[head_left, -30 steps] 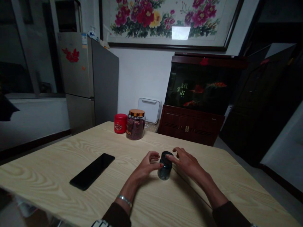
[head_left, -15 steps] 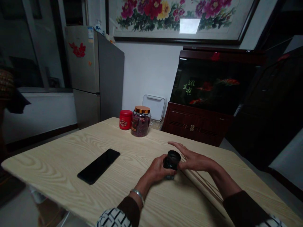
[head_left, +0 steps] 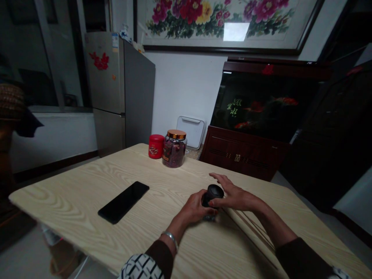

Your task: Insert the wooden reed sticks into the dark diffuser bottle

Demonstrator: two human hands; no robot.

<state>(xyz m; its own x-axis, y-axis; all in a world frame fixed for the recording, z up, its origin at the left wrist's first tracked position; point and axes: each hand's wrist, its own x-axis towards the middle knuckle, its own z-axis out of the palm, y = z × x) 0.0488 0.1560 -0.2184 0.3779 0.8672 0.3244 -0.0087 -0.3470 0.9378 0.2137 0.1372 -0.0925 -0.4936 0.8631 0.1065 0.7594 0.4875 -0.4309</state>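
A small dark glass jar point(head_left: 211, 198) with a round black lid is held just over the light wood table point(head_left: 72, 197). My left hand point(head_left: 193, 209) wraps its lower body, with a silver bracelet on the wrist. From the right, my right hand point(head_left: 235, 197) reaches across the lid, its thumb against the lid's near side and its fingers spread beyond it. The lower part of the jar is mostly hidden behind my left fingers.
A black smartphone point(head_left: 123, 202) lies face up to the left of my hands. At the far edge stand a red tin point(head_left: 156, 146) and a glass jar of dried red petals point(head_left: 174, 149) with a copper lid. A refrigerator point(head_left: 116, 85) and fish tank point(head_left: 267, 104) stand beyond.
My hands have closed in from either side of the small jar, which my left hand now grips. The whole scene has shifted in view as my head turned.
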